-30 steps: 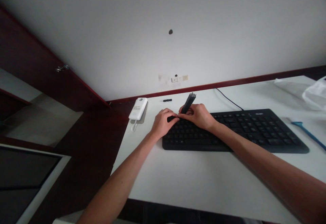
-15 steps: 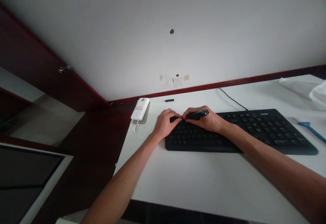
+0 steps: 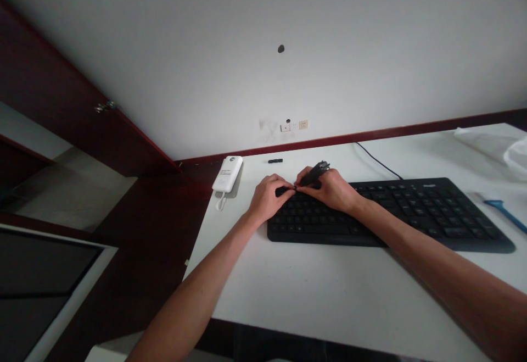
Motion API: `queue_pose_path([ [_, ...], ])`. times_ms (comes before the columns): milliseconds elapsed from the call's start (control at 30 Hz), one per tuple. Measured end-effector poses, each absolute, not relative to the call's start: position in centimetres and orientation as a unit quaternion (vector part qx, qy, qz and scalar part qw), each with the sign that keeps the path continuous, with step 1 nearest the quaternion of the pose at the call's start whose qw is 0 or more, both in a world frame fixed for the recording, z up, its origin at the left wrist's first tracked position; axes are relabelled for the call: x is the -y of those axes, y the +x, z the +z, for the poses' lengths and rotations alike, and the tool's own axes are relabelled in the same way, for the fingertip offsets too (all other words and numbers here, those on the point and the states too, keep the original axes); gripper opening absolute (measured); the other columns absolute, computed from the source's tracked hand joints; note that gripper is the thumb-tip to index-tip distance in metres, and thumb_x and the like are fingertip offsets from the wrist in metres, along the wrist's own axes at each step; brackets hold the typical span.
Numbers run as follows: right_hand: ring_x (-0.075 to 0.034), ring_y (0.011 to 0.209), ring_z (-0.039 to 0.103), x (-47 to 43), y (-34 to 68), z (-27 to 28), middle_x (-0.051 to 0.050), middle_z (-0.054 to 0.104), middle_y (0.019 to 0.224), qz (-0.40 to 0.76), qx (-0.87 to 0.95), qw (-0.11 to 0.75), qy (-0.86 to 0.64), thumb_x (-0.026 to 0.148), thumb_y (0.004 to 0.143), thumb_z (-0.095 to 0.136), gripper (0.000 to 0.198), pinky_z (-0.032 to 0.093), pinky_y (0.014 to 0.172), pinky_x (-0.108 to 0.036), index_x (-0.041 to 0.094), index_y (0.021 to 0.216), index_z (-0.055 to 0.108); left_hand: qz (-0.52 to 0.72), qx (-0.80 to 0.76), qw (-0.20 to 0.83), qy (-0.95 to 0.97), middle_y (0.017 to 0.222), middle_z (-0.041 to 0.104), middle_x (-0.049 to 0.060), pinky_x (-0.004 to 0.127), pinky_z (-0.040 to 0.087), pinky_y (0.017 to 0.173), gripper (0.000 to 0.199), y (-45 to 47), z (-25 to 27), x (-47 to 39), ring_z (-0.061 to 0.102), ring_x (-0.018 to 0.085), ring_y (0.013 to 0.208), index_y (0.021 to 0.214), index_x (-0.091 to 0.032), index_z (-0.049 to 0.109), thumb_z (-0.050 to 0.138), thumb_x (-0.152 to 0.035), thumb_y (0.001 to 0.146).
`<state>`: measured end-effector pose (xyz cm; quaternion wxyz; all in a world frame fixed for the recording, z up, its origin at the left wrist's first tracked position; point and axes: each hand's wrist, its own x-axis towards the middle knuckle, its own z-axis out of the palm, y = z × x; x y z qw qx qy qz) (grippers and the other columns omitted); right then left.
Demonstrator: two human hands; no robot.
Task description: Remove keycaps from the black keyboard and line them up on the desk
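1. Picture a clock centred where the two hands meet; the right hand (image 3: 331, 190) has its fingers clamped round a dark stick (image 3: 315, 173), which leans with its top toward 2 o'clock; the left hand (image 3: 265, 196), at 9 o'clock, draws its thumb and fingertips together beside the stick's lower end; I cannot tell whether they pinch anything.
2. A black keyboard (image 3: 317, 229) reaches from under the hands toward 4 o'clock on a white bench (image 3: 313, 282); if the stick slipped, its lower end could scrape the keyboard or jab the left fingertips; a loose grip or too hard a push would cause it.
3. The keyboard might swivel, since both hands work over one end of it; a snag on the cable (image 3: 379, 160), toward 2 o'clock, could add to that.
4. The hands cover their own contact point; a poor fit or a dropped small part might go unnoticed.
5. A small dark piece (image 3: 275, 161) lies near the left hand, at 11 o'clock; a careless knuckle could flick it away.
6. A white power bank (image 3: 228, 174) lies at 9 o'clock, near the bench's side edge; a wide left-hand sweep could knock it off.
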<state>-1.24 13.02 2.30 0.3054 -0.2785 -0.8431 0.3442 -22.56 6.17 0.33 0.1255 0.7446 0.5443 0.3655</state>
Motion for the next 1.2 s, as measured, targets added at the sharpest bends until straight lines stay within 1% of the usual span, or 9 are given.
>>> queue_pose_path([
  [133, -0.02, 0.077, 0.073, -12.86, -1.29, 2.37, -0.001, 0.078, 0.09, 0.359, 0.833, 0.303, -0.294, 0.035, 0.088, 0.069, 0.012, 0.058, 0.076, -0.032, 0.023, 0.093, 0.07, 0.366, -0.547, 0.129, 0.742, 0.095, 0.07, 0.002, 0.035, 0.051, 0.091, 0.004, -22.55, 0.44, -6.19, 0.066, 0.019, 0.096, 0.094, -0.022, 0.077, 0.076, -0.025, 0.091],
  [233, -0.02, 0.076, 0.073, -12.74, -1.29, 2.51, -0.001, 0.077, 0.09, 0.359, 0.832, 0.302, -0.296, 0.035, 0.088, 0.07, 0.013, 0.058, 0.075, -0.032, 0.023, 0.092, 0.07, 0.364, -0.549, 0.131, 0.741, 0.095, 0.07, 0.002, 0.035, 0.052, 0.09, 0.005, -22.56, 0.45, -6.21, 0.066, 0.02, 0.096, 0.094, -0.023, 0.078, 0.075, -0.025, 0.092],
  [433, -0.022, 0.086, 0.073, -12.98, -1.01, 2.31, -0.002, 0.078, 0.095, 0.367, 0.835, 0.303, -0.275, 0.032, 0.088, 0.069, 0.011, 0.058, 0.08, -0.034, 0.024, 0.095, 0.071, 0.368, -0.546, 0.137, 0.74, 0.095, 0.07, 0.002, 0.034, 0.051, 0.091, 0.005, -22.66, 0.46, -6.14, 0.066, 0.019, 0.096, 0.095, -0.023, 0.078, 0.075, -0.024, 0.092],
  [733, -0.024, 0.091, 0.074, -13.21, -1.01, 2.06, -0.003, 0.078, 0.097, 0.379, 0.828, 0.3, -0.285, 0.032, 0.087, 0.07, 0.013, 0.059, 0.088, -0.039, 0.025, 0.097, 0.071, 0.369, -0.543, 0.141, 0.741, 0.097, 0.07, 0.003, 0.036, 0.052, 0.093, 0.007, -22.79, 0.35, -6.1, 0.066, 0.019, 0.097, 0.097, -0.023, 0.078, 0.074, -0.024, 0.092],
  [833, -0.024, 0.09, 0.073, -13.22, -1.04, 2.01, -0.003, 0.078, 0.097, 0.383, 0.825, 0.3, -0.287, 0.033, 0.086, 0.07, 0.014, 0.059, 0.088, -0.04, 0.024, 0.096, 0.072, 0.368, -0.545, 0.142, 0.74, 0.097, 0.07, 0.003, 0.036, 0.052, 0.093, 0.006, -22.76, 0.37, -6.09, 0.067, 0.019, 0.096, 0.097, -0.023, 0.078, 0.074, -0.024, 0.092],
  [1033, -0.022, 0.084, 0.074, -13.19, -1.13, 1.97, -0.002, 0.078, 0.093, 0.387, 0.82, 0.301, -0.294, 0.033, 0.085, 0.071, 0.013, 0.059, 0.082, -0.036, 0.023, 0.094, 0.071, 0.369, -0.549, 0.143, 0.736, 0.096, 0.07, 0.003, 0.035, 0.053, 0.092, 0.006, -22.63, 0.53, -6.06, 0.067, 0.019, 0.096, 0.096, -0.023, 0.078, 0.075, -0.024, 0.091],
  [1200, -0.022, 0.083, 0.075, -13.04, -1.47, 2.13, -0.002, 0.079, 0.091, 0.402, 0.799, 0.298, -0.334, 0.032, 0.082, 0.075, 0.019, 0.059, 0.081, -0.034, 0.022, 0.097, 0.068, 0.369, -0.544, 0.141, 0.74, 0.096, 0.069, 0.004, 0.034, 0.053, 0.091, 0.007, -22.59, 0.44, -6.07, 0.066, 0.019, 0.095, 0.097, -0.021, 0.078, 0.075, -0.025, 0.092],
])
